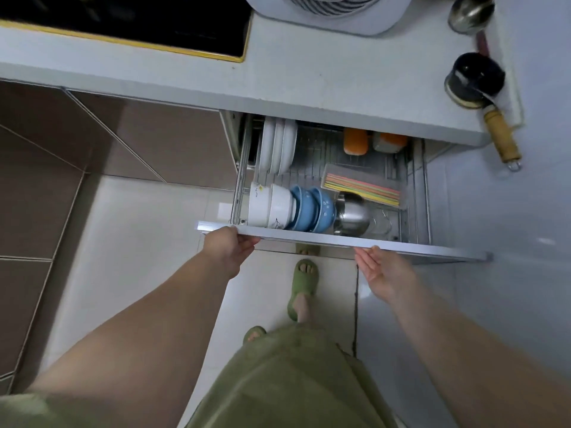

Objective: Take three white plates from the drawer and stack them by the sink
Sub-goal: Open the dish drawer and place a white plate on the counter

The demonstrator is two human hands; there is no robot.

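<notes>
Looking down past a green garment (278, 381) and two green slippers (304, 288) on the pale floor (139, 242). Just beyond: left hand (227, 247) gripping the left end of the drawer front (340, 240), fingers (247, 242) curled under its edge. Right hand (383, 271) palm up just below the same front, fingers spread and holding nothing, tips touching or nearly touching the underside; cannot tell which.

Inside the pulled-out drawer (417, 193), a wire rack. Nearest row, lying on their sides: two white bowls (268, 206) nested at the left, then two or three blue bowls (312, 210), then one steel pot (352, 214). Behind the pot, one clear box of coloured sticks (361, 185), too many and too fine to count. In the far left corner, the white plates (278, 148) standing on edge in the rack, three rims visible, possibly more hidden under the bench lip. Far right, two orange-topped containers (375, 142), partly tucked under the bench.

On the bench (309, 75) above: one black hob (139, 23) with a yellow rim at left, one white ribbed appliance (330, 10) at centre, and at the right edge one steel ladle (471, 13) and one dark small pan (475, 81) with a wooden handle.
</notes>
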